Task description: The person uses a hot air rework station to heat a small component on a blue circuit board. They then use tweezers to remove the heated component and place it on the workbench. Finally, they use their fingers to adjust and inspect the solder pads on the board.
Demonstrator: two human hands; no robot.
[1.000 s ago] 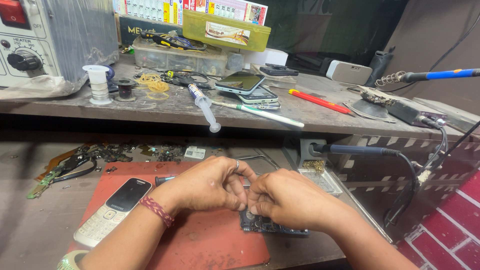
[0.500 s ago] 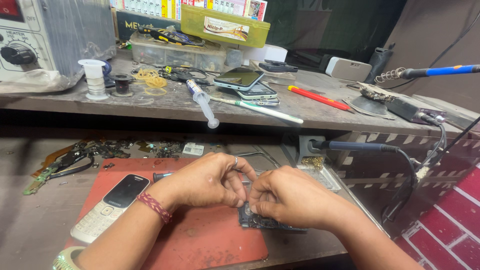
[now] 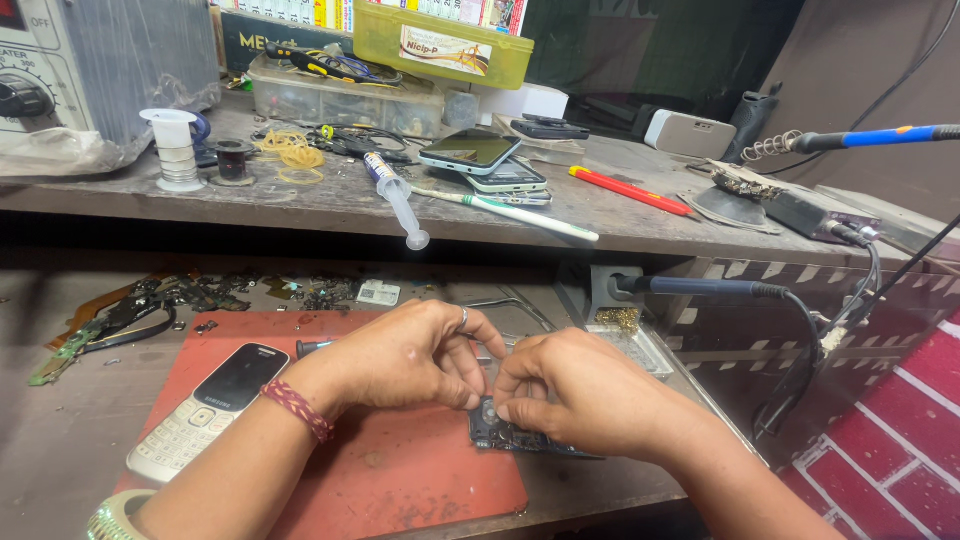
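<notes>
Both hands meet over a dark opened phone body (image 3: 520,438) lying at the right edge of a red work mat (image 3: 400,480). My left hand (image 3: 410,355), with a ring and a braided red wristband, pinches at the top of the phone body. My right hand (image 3: 575,395) presses fingertips on the same spot. What sits between the fingertips is hidden. A white keypad phone (image 3: 205,410) lies on the mat to the left of my left forearm.
The upper shelf holds a syringe (image 3: 397,200), stacked smartphones (image 3: 485,162), a red pen (image 3: 630,192), solder spools (image 3: 175,150), a parts box (image 3: 340,95) and a green box (image 3: 440,45). A soldering iron (image 3: 700,288) rests at the right. Scrap parts (image 3: 150,305) lie behind the mat.
The hands stay on the phone body with only small finger shifts. The view has tilted slightly downward.
</notes>
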